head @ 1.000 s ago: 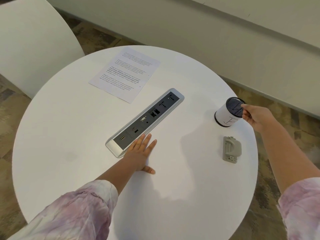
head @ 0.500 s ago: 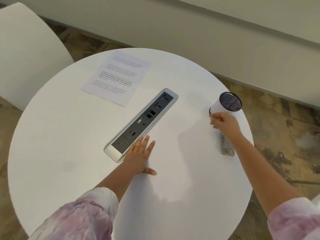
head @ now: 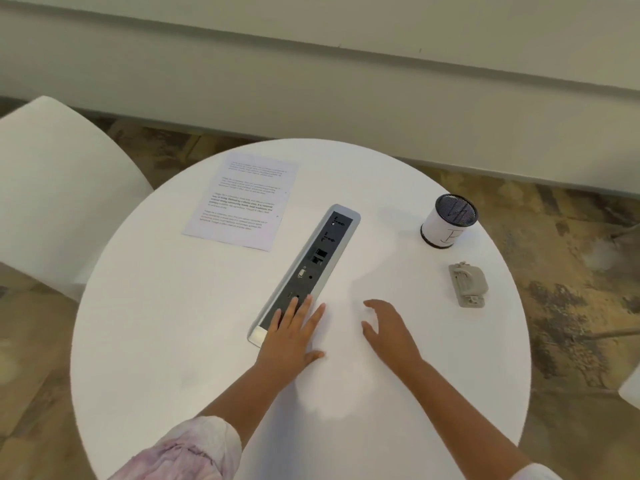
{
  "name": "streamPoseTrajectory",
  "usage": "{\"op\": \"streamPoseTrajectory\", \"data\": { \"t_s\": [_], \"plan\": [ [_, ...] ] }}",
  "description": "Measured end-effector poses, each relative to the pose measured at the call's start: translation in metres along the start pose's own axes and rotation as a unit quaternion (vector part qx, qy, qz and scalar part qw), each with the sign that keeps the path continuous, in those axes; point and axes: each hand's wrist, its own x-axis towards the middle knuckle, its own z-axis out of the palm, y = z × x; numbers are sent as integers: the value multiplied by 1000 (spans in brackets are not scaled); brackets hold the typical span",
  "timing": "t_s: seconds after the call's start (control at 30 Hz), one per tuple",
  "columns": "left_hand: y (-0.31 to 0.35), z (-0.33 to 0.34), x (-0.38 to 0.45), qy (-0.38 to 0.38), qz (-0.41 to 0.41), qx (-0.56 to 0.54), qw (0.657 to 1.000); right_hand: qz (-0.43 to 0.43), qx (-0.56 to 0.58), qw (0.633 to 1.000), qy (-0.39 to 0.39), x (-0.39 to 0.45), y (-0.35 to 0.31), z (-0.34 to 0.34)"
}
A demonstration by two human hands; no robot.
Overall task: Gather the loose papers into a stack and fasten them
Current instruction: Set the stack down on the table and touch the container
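Note:
A printed sheet of paper point(head: 242, 200) lies flat at the far left of the round white table point(head: 173, 341). A small grey stapler point(head: 468, 284) lies on the right side of the table. My left hand point(head: 292, 336) rests flat, fingers spread, with its fingertips over the near end of the power strip. My right hand point(head: 386, 329) hovers over the table middle, fingers loosely apart and holding nothing, well left of the stapler.
A silver and black power strip point(head: 315, 261) runs diagonally across the table middle. A white cup with a black mesh top point(head: 448, 220) stands at the far right, behind the stapler. A white chair point(head: 59, 202) is at the left. A wall runs behind.
My right hand has drawn back from the cup and stapler to the table middle, empty. The stapler is uncovered. My left hand stays put; the view has tilted up.

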Motion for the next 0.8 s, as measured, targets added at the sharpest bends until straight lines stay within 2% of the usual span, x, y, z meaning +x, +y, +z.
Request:
{"op": "streamPoseTrajectory", "data": {
  "t_s": [0.13, 0.4, 0.53, 0.63, 0.8],
  "plan": [
    [-26, -13, -25, 85, 11, 10, 996, 6, -27, 1000, -2, -12, -17, 18],
    [-77, -17, -61, 69, -12, 33, 997, 45, -54, 997, 13, -40, -36, 51],
    [-90, -11, -76, 59, -17, 12, 998, 65, -140, 988, 12, -54, -41, 69],
    [-99, -2, -80, 52, -7, -6, 999, 89, -159, 983, 12, -64, -47, 85],
    [-104, 3, -78, 6, -12, 21, 1000, 100, -168, 981, 5, -74, -54, 100]
  ]
}}
